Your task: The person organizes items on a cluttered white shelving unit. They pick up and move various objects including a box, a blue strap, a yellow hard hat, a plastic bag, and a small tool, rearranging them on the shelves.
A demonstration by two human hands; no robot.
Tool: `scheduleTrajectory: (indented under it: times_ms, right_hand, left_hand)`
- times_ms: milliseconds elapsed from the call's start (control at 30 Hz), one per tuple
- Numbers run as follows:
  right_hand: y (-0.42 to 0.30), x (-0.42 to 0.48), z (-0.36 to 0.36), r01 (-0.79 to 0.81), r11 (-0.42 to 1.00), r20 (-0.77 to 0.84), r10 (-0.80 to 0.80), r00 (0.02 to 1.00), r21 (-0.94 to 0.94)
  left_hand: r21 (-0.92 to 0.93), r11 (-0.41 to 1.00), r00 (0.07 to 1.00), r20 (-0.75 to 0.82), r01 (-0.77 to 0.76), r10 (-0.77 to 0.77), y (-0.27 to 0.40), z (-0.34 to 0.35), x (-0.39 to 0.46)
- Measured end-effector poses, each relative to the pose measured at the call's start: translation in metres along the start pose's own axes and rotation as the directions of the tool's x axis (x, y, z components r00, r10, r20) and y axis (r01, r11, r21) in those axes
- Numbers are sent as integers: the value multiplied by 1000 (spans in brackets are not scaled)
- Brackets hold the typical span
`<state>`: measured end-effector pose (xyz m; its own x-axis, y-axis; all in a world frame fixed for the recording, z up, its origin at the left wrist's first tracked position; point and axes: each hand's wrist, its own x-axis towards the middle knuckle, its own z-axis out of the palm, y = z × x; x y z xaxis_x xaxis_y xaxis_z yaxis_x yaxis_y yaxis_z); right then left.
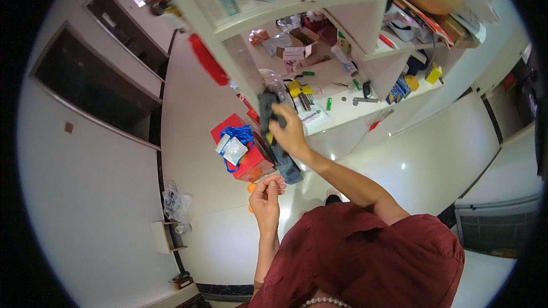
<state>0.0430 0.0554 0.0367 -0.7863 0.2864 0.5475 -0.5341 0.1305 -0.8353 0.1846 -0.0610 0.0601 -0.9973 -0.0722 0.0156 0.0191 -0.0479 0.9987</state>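
Observation:
My right hand (289,133) reaches to a dark grey object (269,107), seemingly a tool or its case, at the left end of the shelf unit; blur hides whether the fingers grip it. Below that stands a blue-grey case (287,167). My left hand (266,194) is raised beside the case with its fingers curled together, and I cannot tell if something thin is between them. A red box (252,160) is just left of the case, bearing a bundle of blue ribbon (240,133) and a small white packet (233,149).
The white shelf (338,113) holds a green battery (329,104), a yellow item (298,88), scissors (343,85) and open cartons (295,57). A red-handled tool (375,125) is at its front edge. Clear plastic wrap (176,205) lies by the left wall.

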Motion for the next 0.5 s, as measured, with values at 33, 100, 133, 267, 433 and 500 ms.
scheduleTrajectory:
  times_ms: [33, 100, 133, 267, 433, 500]
  right_hand:
    - [-1, -15, -13, -51, 996, 113, 43, 993, 71]
    - [-21, -28, -39, -244, 944, 429, 129, 894, 224]
    - [-37, -23, -54, -193, 960, 434, 90, 896, 201]
    - [-14, 23, -114, -286, 943, 146, 263, 954, 168]
    - [66, 115, -172, -366, 770, -114, 488, 865, 523]
    - [105, 131, -180, -409, 621, -85, 610, 788, 669]
  left_hand:
    - [9, 1000, 999, 25, 25, -26, -3, 6, 4]
    - [37, 998, 996, 60, 57, -60, -5, 17, 5]
    - [54, 997, 996, 69, 56, -59, -6, 20, 7]
    - [71, 996, 993, 99, 49, -56, -7, 33, 17]
    - [19, 991, 990, 45, 131, -132, -17, 50, 20]
    - [6, 990, 989, 23, 144, -144, -18, 54, 16]
